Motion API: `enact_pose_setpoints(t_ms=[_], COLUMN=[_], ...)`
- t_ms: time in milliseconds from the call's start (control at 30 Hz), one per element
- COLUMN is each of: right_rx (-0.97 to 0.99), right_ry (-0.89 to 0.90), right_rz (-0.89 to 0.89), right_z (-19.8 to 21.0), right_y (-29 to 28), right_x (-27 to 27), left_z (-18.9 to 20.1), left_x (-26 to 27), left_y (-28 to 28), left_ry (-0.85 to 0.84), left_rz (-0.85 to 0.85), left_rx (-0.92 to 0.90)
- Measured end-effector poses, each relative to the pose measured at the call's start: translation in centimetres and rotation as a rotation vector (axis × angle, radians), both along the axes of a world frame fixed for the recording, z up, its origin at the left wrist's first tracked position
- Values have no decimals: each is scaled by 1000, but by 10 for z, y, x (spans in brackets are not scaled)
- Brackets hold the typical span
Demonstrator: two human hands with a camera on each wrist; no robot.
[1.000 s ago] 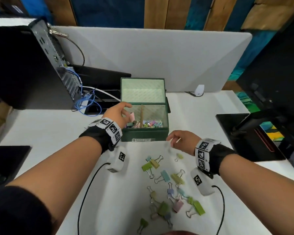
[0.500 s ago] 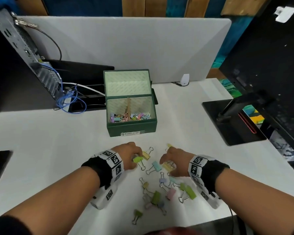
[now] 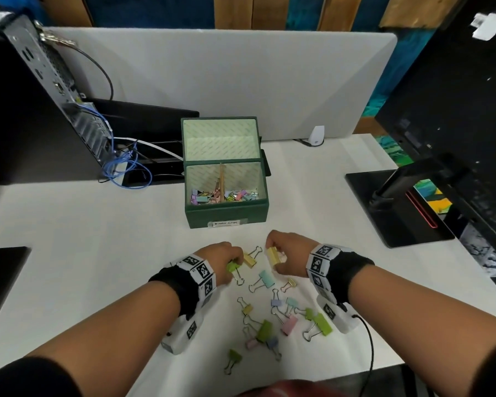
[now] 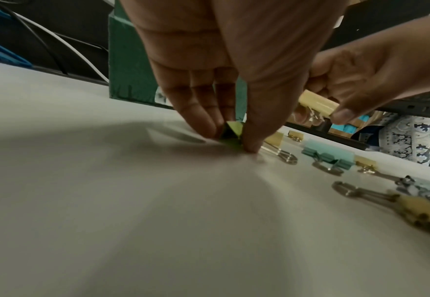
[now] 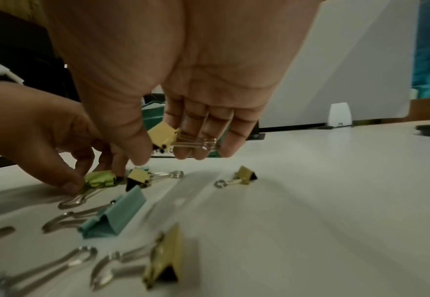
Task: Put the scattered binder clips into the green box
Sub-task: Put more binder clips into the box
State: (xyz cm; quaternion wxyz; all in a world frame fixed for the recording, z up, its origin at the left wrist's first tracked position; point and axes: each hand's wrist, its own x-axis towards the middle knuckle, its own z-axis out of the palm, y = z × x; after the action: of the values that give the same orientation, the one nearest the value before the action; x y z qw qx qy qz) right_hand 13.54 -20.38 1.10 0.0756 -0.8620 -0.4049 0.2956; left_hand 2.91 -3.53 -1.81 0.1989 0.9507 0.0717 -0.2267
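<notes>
1. Head view: the green box (image 3: 226, 216) stands open on the white desk (image 3: 83, 253) (clips already inside); more binder clips (image 3: 272, 319) lie scattered before it.
2. Left wrist: the left hand (image 4: 218, 66) pinches a lime clip (image 4: 232, 132) against the desk.
3. Right wrist: the right hand (image 5: 183, 80) holds a yellow clip (image 5: 163, 135) aloft, fingers clamped on it.

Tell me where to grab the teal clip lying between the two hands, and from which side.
Pinch the teal clip by its wide body, from above, fingers on the two sloped faces. It lies flat on the table with its wire handles pointing toward the left hand, so the body is the tallest, firmest part. Coming from the right hand side probably avoids the handles.
</notes>
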Motion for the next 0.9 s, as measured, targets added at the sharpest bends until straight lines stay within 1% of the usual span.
enact_pose_setpoints(t_ms=[133, 233, 367, 567, 700, 800, 900], right_rx=[11, -74, -160, -144, -134, -140, -59], right_ry=[-10, -36, -82, -78, -108, -103, 3], right_rz=[87, 205, 276, 313, 369, 344, 176], right_z=[0, -4, -11, -13, -11, -12, -4], right_y=[25, 40, 51, 51, 51, 51, 53], right_x=[-2, -4, -6, -1, 3, 3, 6], left_z=[0, 2, 9, 19, 26, 33, 39], left_x=[-7, -14, -27, -38, -28, -16, -4], left_y=[4, 12, 30, 53, 66, 73, 79], left_ry=[-16, -44, -117, -325, -400, -442, -459], left_rz=[45, 102, 255, 540, 639, 683, 699], left_rx=[2, -11, -83, -207, -265, -258, -214])
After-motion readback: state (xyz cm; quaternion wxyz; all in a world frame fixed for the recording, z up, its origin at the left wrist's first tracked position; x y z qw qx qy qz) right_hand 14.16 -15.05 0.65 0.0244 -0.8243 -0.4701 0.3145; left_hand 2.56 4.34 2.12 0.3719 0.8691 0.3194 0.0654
